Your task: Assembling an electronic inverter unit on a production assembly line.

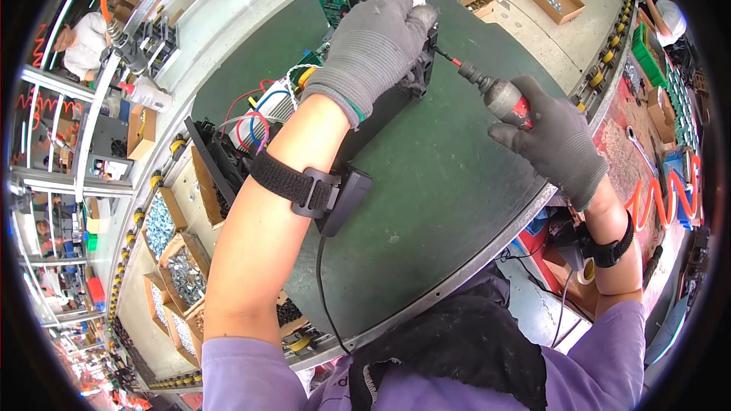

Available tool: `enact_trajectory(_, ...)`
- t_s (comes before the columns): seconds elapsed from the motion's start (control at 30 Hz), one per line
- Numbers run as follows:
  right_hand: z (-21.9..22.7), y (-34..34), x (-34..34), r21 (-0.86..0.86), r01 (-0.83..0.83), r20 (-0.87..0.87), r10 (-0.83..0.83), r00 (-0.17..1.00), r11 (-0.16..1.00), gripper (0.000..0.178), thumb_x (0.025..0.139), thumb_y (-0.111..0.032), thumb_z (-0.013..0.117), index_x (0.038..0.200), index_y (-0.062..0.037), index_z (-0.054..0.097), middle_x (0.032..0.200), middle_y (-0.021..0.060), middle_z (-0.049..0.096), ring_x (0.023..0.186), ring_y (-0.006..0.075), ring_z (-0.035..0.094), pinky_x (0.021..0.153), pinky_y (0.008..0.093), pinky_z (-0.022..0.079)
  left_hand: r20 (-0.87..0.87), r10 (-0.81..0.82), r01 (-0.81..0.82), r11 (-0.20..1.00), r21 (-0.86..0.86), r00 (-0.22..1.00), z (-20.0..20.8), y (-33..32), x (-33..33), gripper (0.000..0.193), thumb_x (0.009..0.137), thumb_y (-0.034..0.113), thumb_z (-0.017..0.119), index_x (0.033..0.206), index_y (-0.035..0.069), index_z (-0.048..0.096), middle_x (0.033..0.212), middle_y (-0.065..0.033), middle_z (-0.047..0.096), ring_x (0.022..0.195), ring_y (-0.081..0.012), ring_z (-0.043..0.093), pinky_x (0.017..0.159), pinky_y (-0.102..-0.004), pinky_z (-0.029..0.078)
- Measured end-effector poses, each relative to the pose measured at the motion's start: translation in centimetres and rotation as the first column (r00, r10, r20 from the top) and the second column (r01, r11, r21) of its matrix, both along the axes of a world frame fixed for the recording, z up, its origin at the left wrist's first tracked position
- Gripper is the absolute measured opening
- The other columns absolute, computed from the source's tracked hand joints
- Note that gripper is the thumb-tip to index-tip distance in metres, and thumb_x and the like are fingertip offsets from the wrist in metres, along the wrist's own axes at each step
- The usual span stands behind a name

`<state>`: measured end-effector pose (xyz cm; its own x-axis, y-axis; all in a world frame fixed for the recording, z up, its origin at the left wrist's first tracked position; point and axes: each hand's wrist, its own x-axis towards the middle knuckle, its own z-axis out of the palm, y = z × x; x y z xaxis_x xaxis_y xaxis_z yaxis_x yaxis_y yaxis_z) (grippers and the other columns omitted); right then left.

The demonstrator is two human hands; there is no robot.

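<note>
From the head camera, I see my 2 gloved hands over a dark green table [438, 213]. My right hand [550, 135] is closed around a red and grey power driver [505, 100], held slanted, its thin bit pointing up and left at the end of a black machine [387, 118]. The bit's tip is right by that end; I can't tell whether it touches.

The machine lies on the far left part of the table, its inside partly bare. My left hand [373, 49] is laid over its upper end, back of the glove up; the fingers are mostly hidden, so I can't tell how tightly they grip. A green circuit board [333, 9] shows just beyond that hand, and loose red, blue and white wires [255, 116] run beside my wrist.

I wear 1 black strap [280, 180] on my left forearm, with a black box [346, 202] on it, and 1 wristband [615, 250] on my right.

Cartons of small metal parts [158, 227] stand left of the table, and another carton [571, 13] lies beyond it. To my right are a wrench [641, 148] and a coiled orange hose [661, 202].
</note>
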<state>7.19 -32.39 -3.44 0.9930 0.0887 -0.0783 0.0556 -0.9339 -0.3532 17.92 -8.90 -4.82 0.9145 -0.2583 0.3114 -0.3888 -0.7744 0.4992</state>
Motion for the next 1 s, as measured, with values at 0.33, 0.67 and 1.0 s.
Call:
enact_trajectory(0.33, 0.4, -0.3, -1.1, -0.088, 0.026, 0.057, -0.021, 0.998, 0.996, 0.073, 0.075, -0.043, 0.088, 0.132, -0.0134, 0.054, 0.095, 0.0171, 0.074, 0.092, 0.0387, 0.073, 0.083, 0.0481, 0.054, -0.400, -0.157, -0.019, 0.915, -0.403, 0.903, 1.9, 2.0, -1.2, 0.039, 0.102, 0.031, 0.062, 0.129, 0.004, 0.067, 0.097, -0.0075, 0.072, 0.088, -0.0202, 0.071, 0.078, -0.0347, 0.057)
enact_trajectory(0.67, -0.5, -0.6, -8.3, 0.383, -0.054, -0.175, 0.129, 0.976, 0.922, 0.071, 0.072, -0.029, 0.090, 0.131, -0.0099, 0.056, 0.095, 0.0177, 0.073, 0.092, 0.0377, 0.074, 0.080, 0.0437, 0.057, -0.548, -0.456, -0.420, 0.356, -0.834, 0.701, 1.6, 5.2, -20.6, 0.044, 0.104, 0.015, 0.057, 0.143, -0.005, 0.053, 0.111, -0.0152, 0.068, 0.089, -0.0178, 0.071, 0.071, -0.0229, 0.060)
enact_trajectory(1.0, -2.0, 2.7, -12.1, 0.291, -0.387, -0.061, 0.420, 0.905, 0.875, 0.064, 0.068, -0.037, 0.089, 0.120, -0.0107, 0.063, 0.082, 0.0142, 0.071, 0.073, 0.0391, 0.069, 0.071, 0.0469, 0.054, -0.601, -0.268, -0.600, 0.095, -0.794, 0.753, -3.4, 5.3, -23.9, 0.041, 0.106, 0.017, 0.059, 0.142, 0.000, 0.054, 0.099, -0.0120, 0.069, 0.068, -0.0084, 0.065, 0.052, -0.0175, 0.050)
